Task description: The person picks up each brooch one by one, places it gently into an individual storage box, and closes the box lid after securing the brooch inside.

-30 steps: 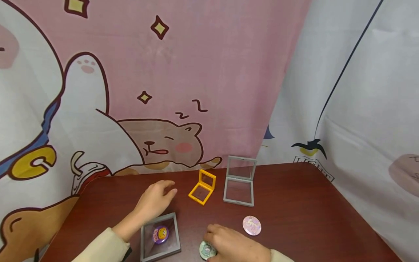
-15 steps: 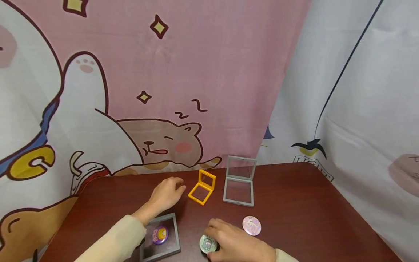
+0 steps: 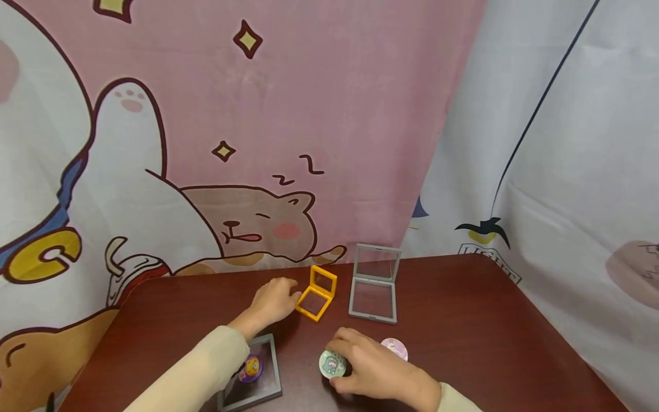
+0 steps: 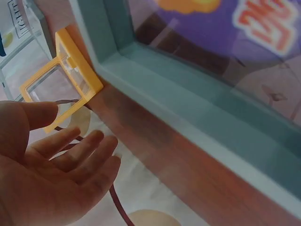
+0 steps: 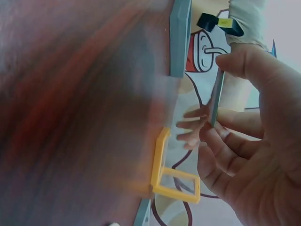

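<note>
My right hand (image 3: 370, 366) pinches a round pale-green badge (image 3: 332, 364) by its edge, thumb on one side and fingertips on the other. In the right wrist view the badge (image 5: 217, 96) appears edge-on, raised over the table. My left hand (image 3: 275, 300) reaches out with relaxed fingers beside a small yellow display case (image 3: 321, 292), whose lid stands up. Seen from the left wrist, the hand (image 4: 56, 174) holds nothing, and its thumb overlaps the yellow case (image 4: 77, 61). A pink badge (image 3: 395, 346) lies partly hidden behind my right hand.
Under my left forearm lies a grey display frame (image 3: 276, 366) with a purple badge (image 3: 252, 368) in its clear middle. Further back stands an open grey case (image 3: 373, 280), right of the yellow one. A patterned curtain (image 3: 334, 114) hangs behind the brown table (image 3: 453, 320).
My left hand has moved right and forward, up to the yellow case. My right hand has lifted the green badge and shifted slightly forward, now covering part of the pink badge.
</note>
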Tool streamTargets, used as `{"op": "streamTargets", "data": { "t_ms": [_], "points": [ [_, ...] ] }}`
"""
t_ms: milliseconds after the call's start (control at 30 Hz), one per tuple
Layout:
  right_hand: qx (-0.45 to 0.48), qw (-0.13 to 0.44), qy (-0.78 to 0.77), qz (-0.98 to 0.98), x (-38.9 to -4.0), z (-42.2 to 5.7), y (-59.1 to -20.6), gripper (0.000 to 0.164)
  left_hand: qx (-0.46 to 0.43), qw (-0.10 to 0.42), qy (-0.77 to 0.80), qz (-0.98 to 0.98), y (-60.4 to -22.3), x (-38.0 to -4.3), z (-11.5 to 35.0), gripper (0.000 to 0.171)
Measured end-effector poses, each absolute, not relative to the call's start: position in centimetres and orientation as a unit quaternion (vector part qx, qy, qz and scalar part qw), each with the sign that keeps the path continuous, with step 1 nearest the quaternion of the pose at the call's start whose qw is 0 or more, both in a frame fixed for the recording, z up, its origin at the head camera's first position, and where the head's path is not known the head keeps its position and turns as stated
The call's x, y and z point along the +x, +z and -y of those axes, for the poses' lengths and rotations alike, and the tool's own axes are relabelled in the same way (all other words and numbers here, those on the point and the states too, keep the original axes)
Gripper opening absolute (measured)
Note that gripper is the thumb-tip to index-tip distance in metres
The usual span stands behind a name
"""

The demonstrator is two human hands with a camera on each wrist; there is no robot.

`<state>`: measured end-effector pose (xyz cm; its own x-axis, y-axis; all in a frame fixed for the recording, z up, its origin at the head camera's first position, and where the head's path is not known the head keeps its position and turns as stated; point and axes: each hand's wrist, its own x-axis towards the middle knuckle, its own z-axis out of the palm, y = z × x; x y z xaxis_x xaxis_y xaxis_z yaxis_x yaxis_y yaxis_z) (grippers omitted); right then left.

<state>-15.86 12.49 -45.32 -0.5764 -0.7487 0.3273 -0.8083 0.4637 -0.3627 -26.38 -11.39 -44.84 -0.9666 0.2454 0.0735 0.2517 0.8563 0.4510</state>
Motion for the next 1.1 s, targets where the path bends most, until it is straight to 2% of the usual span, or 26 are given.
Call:
{"op": "streamTargets", "data": {
  "t_ms": [133,300,767,1100],
  "points": [
    [0.445,0.056,0.260,0.855,-16.2,-12.9,-44.8,0.036,-0.133,-0.010,-0.222,0.966,-45.5,-26.4,11.0,0.015],
    [0.423,0.053,0.265,0.865,-16.4,-13.6,-44.2,0.037,-0.149,-0.012,-0.207,0.967,-45.9,-26.5,10.5,0.026],
    [0.378,0.052,0.261,0.887,-17.2,-14.4,-43.2,0.039,-0.157,0.007,-0.155,0.975,-46.5,-27.7,10.3,0.031],
    [0.349,0.047,0.271,0.896,-17.8,-14.8,-43.0,0.039,-0.151,-0.015,-0.174,0.973,-46.2,-27.3,10.6,0.032]
  ]
}}
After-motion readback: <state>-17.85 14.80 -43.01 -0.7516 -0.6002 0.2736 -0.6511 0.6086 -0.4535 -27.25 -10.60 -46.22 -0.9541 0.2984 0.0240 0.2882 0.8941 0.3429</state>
